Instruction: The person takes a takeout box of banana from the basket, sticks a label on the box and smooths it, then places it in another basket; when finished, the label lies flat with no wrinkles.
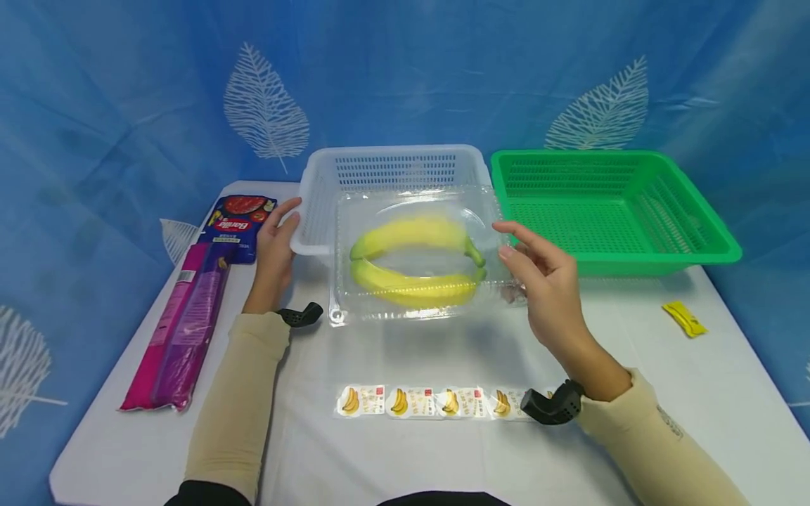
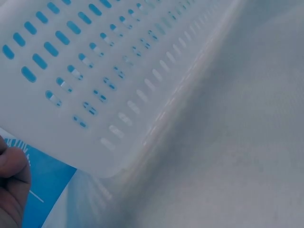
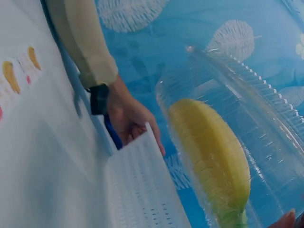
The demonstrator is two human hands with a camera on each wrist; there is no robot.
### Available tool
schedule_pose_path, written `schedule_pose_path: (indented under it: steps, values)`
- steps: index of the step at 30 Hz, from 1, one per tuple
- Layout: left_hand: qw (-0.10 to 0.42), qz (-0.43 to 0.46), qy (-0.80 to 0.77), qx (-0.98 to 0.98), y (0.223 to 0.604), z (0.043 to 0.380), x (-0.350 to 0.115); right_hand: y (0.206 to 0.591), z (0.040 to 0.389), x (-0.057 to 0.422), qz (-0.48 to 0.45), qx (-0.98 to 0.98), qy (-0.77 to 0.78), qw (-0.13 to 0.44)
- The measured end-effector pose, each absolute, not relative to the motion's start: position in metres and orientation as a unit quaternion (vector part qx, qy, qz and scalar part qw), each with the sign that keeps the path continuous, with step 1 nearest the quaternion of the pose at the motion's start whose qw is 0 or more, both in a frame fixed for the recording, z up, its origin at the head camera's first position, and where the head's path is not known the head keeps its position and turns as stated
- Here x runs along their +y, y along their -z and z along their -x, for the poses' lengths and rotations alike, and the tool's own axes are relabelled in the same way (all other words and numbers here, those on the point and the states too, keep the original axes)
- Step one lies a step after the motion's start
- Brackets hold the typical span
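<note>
A clear plastic clamshell box (image 1: 418,200) is held up over the front of the white basket (image 1: 471,156), with two yellow bananas (image 1: 418,288) with greenish ends inside. My right hand (image 1: 547,288) pinches the box at its right edge. In the right wrist view, one banana (image 3: 209,147) shows through the clear wall. At the basket's left rim, my left hand (image 1: 273,253) grips the edge between thumb and fingers. Only part of that hand (image 2: 13,185) shows in the left wrist view, beside the slotted basket wall (image 2: 71,97).
An empty green basket (image 1: 607,266) stands right of the white one. Left of my left hand lie a blue Barilla pouch (image 1: 234,218) and a long pink-purple packet (image 1: 174,337). Banana stickers (image 1: 411,403) lie in a row near the front; a small yellow packet (image 1: 685,319) is at right.
</note>
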State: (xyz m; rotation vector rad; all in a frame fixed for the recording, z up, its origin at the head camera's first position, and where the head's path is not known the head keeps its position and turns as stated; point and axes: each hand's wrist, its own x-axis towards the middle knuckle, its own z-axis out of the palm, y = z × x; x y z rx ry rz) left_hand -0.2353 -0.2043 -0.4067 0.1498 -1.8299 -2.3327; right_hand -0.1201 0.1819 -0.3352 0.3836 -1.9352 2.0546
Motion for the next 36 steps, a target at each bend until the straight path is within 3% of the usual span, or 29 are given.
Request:
schedule_pose_path:
  steps: [7, 18, 36]
  values:
    - [0.086, -0.05, 0.786, -0.61, 0.407, 0.235, -0.202, 0.347, 0.095, 0.188, -0.157, -0.667, -0.71, 0.162]
    - [0.087, -0.059, 0.767, -0.633, 0.409, 0.236, -0.203, 0.406, 0.069, 0.205, -0.144, -0.661, -0.711, 0.19]
    - [0.088, -0.059, 0.766, -0.634, 0.407, 0.236, -0.202, 0.44, 0.069, 0.215, -0.111, -0.675, -0.706, 0.184]
